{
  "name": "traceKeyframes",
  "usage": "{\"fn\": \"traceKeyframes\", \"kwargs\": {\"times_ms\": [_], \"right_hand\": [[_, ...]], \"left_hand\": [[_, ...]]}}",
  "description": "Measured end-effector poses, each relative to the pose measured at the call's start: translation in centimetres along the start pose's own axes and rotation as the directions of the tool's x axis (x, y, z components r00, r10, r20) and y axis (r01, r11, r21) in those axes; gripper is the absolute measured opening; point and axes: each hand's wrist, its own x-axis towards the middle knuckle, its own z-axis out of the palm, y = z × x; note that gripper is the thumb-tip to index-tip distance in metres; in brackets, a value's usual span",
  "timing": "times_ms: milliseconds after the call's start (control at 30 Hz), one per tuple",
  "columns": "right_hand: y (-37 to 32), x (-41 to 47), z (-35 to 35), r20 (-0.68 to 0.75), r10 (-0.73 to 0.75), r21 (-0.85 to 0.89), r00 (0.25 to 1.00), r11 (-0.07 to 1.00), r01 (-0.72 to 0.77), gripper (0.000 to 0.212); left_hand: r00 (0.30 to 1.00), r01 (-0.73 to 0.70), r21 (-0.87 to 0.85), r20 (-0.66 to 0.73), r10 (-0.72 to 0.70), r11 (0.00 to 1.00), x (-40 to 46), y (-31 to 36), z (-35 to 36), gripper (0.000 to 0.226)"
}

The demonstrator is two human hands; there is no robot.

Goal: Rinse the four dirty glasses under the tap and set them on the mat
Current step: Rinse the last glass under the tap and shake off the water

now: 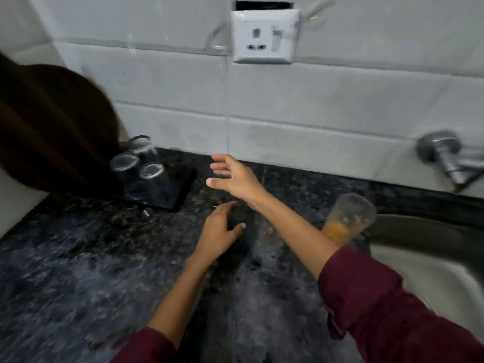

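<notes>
Meanwhile, both hands hover empty over the dark granite counter [78, 258]: the right hand [235, 179] spread wide, the left hand [220, 231] loosely open beneath it. Three glasses [138, 166] stand upturned on the black mat [180, 189] at left. One dirty glass [348, 218] with orange residue sits beside the sink [419, 258], near the tap [445, 158].

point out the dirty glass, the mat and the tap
dirty glass [349, 218], head view, on its cloudy side wall
mat [180, 188], head view, on its bare right part
tap [445, 155], head view, on its metal body
</notes>
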Motion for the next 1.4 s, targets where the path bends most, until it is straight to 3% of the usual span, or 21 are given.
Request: {"fn": "traceKeyframes", "kwargs": {"times_ms": [133,267,333,433,500,600,667,867,1000,1067,1167,1300,1400], "right_hand": [[0.7,-7.7,-8.1,-0.172,-0.009,0.15,0.985,0.988,0.035,0.048],[2.6,-14.6,-16.2,-0.414,0.001,0.167,0.91,0.983,0.074,0.032],[4.2,-17.5,-20.1,-0.614,-0.006,0.049,0.79,0.998,0.045,0.027],[6.6,-20.5,-25.1,-0.861,-0.152,-0.251,0.485,0.957,-0.146,0.037],[7.9,-21.3,-28.1,-0.9,-0.159,-0.307,0.407,0.893,-0.33,0.051],[9.1,-20.6,-31.2,-0.876,-0.032,-0.327,0.481,0.772,-0.545,0.065],[9.5,-19.4,-31.9,-0.831,-0.044,-0.41,0.555,0.722,-0.557,0.06],[10.5,-18.8,-32.8,-0.785,-0.223,-0.573,0.577,0.615,-0.542,0.033],[11.0,-18.8,-33.4,-0.737,-0.255,-0.611,0.626,0.647,-0.456,0.03],[10.8,-19.6,-33.5,-0.737,-0.204,-0.565,0.644,0.709,-0.422,0.034],[11.4,-22.9,-32.8,-0.629,-0.209,-0.642,0.749,0.683,-0.348,0.045],[13.1,-29.7,-31.5,-0.546,-0.216,-0.526,0.809,0.84,-0.131,0.034],[13.5,-33.9,-31.8,-0.457,-0.25,-0.467,0.853,0.884,0.009,0.038]], "left_hand": [[0.971,-0.119,-0.133,0.191,0.144,0.984,1.1,5.9,6.2,0.073],[0.954,-0.019,-0.257,0.285,0.094,0.966,1.4,9.3,11.7,0.108],[0.963,-0.006,-0.296,0.255,0.086,0.955,1.8,10.8,13.6,0.111],[0.98,0.028,-0.384,0.193,0.051,0.923,2.5,12.9,15.6,0.107],[0.991,0.03,-0.39,0.131,0.024,0.921,2.8,13.8,16.6,0.094],[0.993,-0.001,-0.342,0.111,0.042,0.94,2.1,15.7,17.7,0.076],[0.986,-0.015,-0.368,0.149,0.075,0.93,0.7,17.5,18.9,0.079],[0.97,-0.044,-0.343,0.21,0.122,0.938,-2.6,20.9,23.2,0.076],[0.98,-0.016,-0.303,0.186,0.075,0.953,-3.5,21.4,24.2,0.08],[0.983,-0.008,-0.296,0.171,0.061,0.955,-3.7,21.8,24.5,0.08],[0.982,-0.021,-0.268,0.177,0.071,0.963,-3.9,22.8,25.0,0.077],[0.971,-0.075,-0.231,0.203,0.123,0.97,-4.0,25.0,26.0,0.069],[0.949,-0.127,-0.24,0.254,0.189,0.962,-3.9,26.5,27.0,0.064]]}}
